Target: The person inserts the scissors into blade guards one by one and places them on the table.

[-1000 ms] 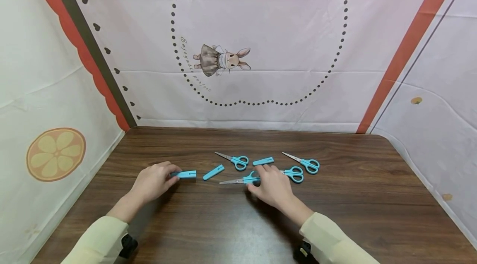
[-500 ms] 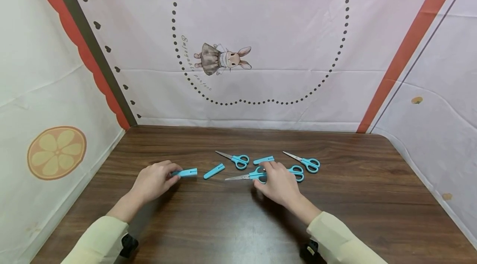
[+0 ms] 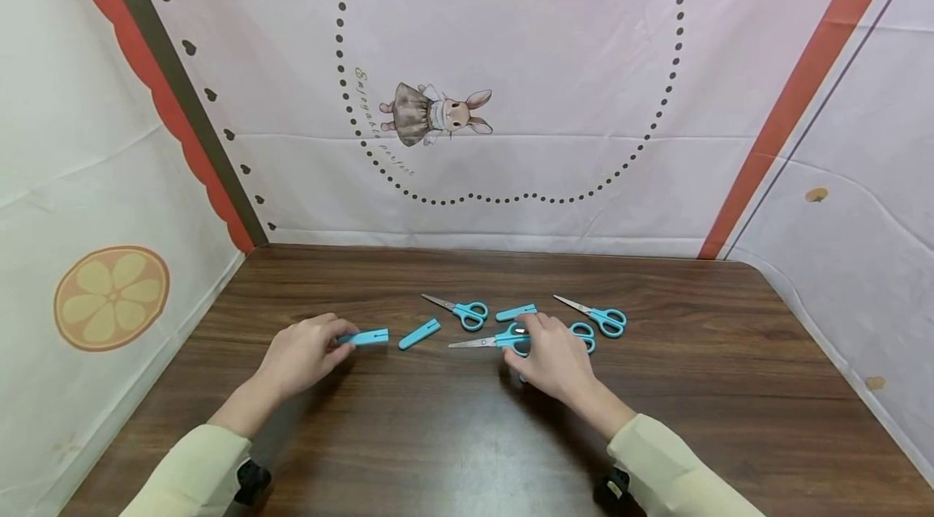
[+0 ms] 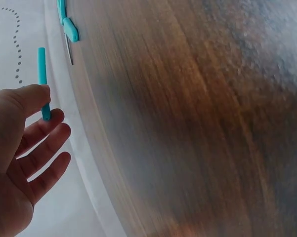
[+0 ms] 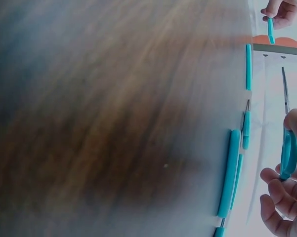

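Observation:
My left hand (image 3: 301,355) pinches a light-blue scissors cover (image 3: 370,337) between thumb and fingertips, its slotted end facing right. In the left wrist view the cover (image 4: 42,69) is held off the table, the other fingers loosely bent. My right hand (image 3: 558,363) holds a pair of blue-handled scissors (image 3: 505,339) by the handles, blades together and pointing left toward the cover. The right wrist view shows these scissors (image 5: 288,153) gripped between thumb and fingers, above the tabletop. A gap separates blade tip and cover. Part of the handles is hidden behind my right fingers.
On the wooden table (image 3: 438,444), a loose cover (image 3: 419,334) lies between my hands. Behind are uncovered scissors (image 3: 467,316), another cover (image 3: 515,312) and more scissors (image 3: 607,322). Scissor handles (image 3: 586,335) show partly behind my right hand. Printed cloth (image 3: 554,79) hangs at the back and sides.
My right hand has moved right and slightly away from me, carrying the scissors up over the table. My left hand has stayed nearly still with the cover.

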`<state>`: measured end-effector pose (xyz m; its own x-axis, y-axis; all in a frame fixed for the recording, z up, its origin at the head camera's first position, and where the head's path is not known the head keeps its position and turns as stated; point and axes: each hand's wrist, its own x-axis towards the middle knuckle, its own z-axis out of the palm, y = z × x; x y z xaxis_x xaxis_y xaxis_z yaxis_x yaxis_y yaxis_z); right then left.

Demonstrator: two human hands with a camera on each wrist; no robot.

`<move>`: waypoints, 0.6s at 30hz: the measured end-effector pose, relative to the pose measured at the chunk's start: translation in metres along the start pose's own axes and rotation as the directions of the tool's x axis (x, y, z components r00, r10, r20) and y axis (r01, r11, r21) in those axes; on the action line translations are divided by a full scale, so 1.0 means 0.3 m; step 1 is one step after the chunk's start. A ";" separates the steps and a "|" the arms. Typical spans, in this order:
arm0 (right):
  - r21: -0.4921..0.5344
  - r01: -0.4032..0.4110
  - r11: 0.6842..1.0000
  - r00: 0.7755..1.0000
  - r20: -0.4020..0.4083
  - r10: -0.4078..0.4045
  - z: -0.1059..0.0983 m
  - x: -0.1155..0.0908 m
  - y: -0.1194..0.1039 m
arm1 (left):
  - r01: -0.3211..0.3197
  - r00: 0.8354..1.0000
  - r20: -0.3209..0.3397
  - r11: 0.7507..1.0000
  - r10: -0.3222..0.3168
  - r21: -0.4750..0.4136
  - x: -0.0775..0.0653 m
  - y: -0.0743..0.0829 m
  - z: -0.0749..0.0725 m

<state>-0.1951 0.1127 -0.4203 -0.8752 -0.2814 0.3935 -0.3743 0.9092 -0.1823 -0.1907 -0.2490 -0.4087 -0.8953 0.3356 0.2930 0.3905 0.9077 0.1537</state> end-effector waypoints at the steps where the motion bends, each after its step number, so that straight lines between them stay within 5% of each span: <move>1: -0.001 0.000 1.000 1.000 -0.003 0.000 0.000 0.000 0.002 | -0.003 1.000 -0.001 1.000 0.003 0.000 0.000 0.001 0.000; 18: 0.006 -0.006 1.000 0.999 -0.040 0.006 -0.029 -0.008 0.039 | -0.052 0.998 -0.032 0.999 0.052 -0.006 0.010 0.032 0.013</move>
<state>-0.1946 0.1266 -0.4156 -0.8646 -0.2634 0.4279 -0.3711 0.9089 -0.1901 -0.1905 -0.2383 -0.4100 -0.8664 0.3740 0.3309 0.4379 0.8874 0.1437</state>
